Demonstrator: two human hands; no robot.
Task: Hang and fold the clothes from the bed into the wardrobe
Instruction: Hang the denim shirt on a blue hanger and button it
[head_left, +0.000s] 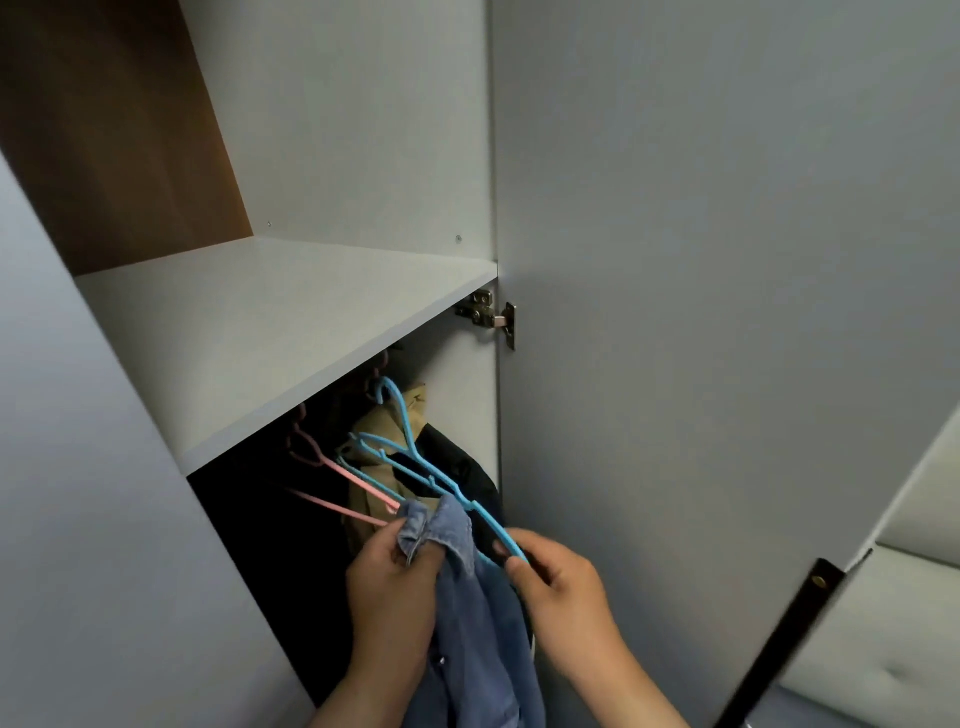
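**A:** Where is this happening?

**B:** At the open wardrobe (701, 260). Its door is swung wide to the right, so both arms can reach in. The white shelf (270, 332) hides the rail beneath it.

**A:** What hangs inside?

**B:** A tan garment (371, 493) and a black garment (457, 462), bunched toward the right wall. I judge that leaves room on the left.

**A:** And the piece being dealt with?

**B:** A denim garment (478, 623), out in front of the opening and drooping between the forearms. The left hand (389, 587) has its fingers curled round the bunched upper edge, raising it to hanger height.

**A:** The other one?

**B:** The right hand (561, 592) pinches the near tip of a blue hanger (415, 467) and angles it outward, likely so the cloth can be slipped on. I cannot tell whether its hook is on the rail. A pink hanger (337, 467) hangs just beside it.
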